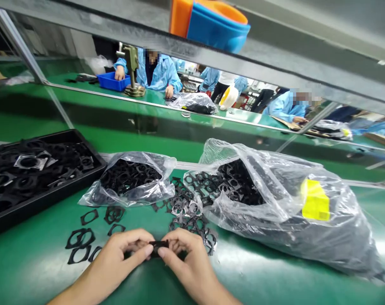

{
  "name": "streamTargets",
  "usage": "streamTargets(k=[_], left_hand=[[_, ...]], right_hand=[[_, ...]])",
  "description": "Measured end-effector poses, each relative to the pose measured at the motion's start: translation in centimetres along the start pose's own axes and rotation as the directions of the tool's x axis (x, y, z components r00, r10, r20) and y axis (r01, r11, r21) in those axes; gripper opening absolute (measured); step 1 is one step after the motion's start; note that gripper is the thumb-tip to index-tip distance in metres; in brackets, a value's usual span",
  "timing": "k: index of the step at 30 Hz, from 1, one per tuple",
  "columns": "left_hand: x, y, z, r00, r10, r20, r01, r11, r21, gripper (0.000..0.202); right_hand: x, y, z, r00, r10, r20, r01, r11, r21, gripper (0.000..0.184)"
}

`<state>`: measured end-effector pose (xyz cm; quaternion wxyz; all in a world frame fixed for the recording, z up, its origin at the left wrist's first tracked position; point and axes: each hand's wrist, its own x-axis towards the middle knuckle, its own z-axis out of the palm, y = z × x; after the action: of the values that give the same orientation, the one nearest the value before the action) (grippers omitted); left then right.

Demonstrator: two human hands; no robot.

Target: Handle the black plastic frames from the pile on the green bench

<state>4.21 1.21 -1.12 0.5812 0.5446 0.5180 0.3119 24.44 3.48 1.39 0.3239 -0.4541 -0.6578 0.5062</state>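
Between my two hands is a small black part (159, 244), pinched by thumbs and fingers and partly covered by them. My left hand (125, 250) closes on its left end, my right hand (184, 250) on its right end. Flat black ring-shaped plates (80, 238) lie loose on the green table to the left of my left hand. Just beyond my right hand spreads a pile of similar thin black pieces (188, 207), spilling from the mouth of a large clear plastic bag (284, 203) with a yellow label.
A black tray (74, 176) of black parts stands at the left. Beside it sits a smaller clear bag (135, 197) full of black pieces. Overhead, an orange and blue holder (218, 29) is on a metal beam. Across the bench, people in blue work near a blue bin (111, 80).
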Motion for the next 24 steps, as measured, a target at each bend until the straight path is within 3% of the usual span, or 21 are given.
streamTargets(k=[6,16,20,24], left_hand=[[0.0,0.7,0.2,0.998,0.06,-0.006,-0.06,0.998,0.021,0.022],[0.0,-0.2,-0.6,0.985,0.028,0.173,-0.011,0.995,-0.098,0.039],[-0.2,-0.5,-0.2,0.989,0.04,0.141,-0.029,0.996,-0.079,0.041],[-0.1,-1.0,-0.1,0.994,0.052,0.097,-0.045,0.997,-0.069,0.041]], right_hand=[[-0.2,0.1,0.0,0.998,-0.058,-0.005,0.057,0.996,-0.075,0.012],[-0.3,-0.3,-0.1,0.997,-0.059,0.043,0.058,0.998,0.017,0.015],[-0.6,-0.2,-0.1,0.996,-0.081,0.046,0.081,0.997,0.0,0.011],[-0.7,-0.2,0.0,0.996,-0.07,0.059,0.071,0.998,-0.003,0.023]])
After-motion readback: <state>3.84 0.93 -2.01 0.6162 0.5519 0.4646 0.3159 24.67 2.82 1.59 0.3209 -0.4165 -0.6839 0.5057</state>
